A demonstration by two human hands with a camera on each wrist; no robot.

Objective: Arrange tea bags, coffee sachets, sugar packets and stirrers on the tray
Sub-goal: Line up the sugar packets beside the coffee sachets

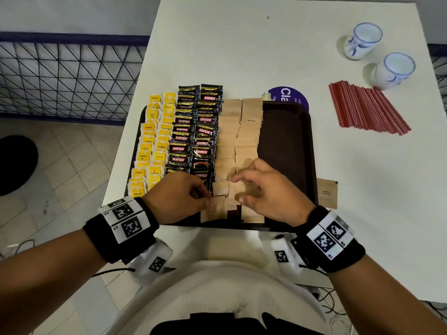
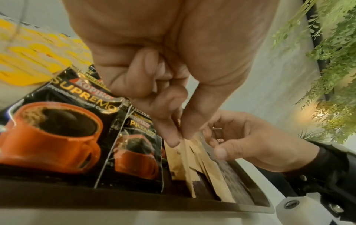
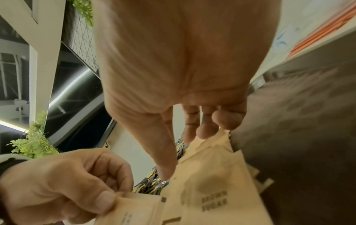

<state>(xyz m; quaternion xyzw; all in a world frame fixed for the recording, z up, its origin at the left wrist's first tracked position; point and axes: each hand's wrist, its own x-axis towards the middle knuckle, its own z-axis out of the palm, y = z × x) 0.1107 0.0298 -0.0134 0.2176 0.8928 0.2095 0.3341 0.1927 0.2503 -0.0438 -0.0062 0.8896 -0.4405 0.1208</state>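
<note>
A dark brown tray holds rows of yellow tea bags, black coffee sachets and tan sugar packets; its right strip is bare. At the tray's near edge my left hand pinches one brown sugar packet between thumb and fingers; the right wrist view shows that packet by its corner. My right hand is spread over the nearest sugar packets, fingertips touching them and gripping nothing. Red stirrers lie in a pile on the table, right of the tray.
One loose sugar packet lies on the white table beside the tray's right rim. Two white-and-blue cups stand at the back right. A purple round sticker shows behind the tray. The table's left edge drops to a tiled floor.
</note>
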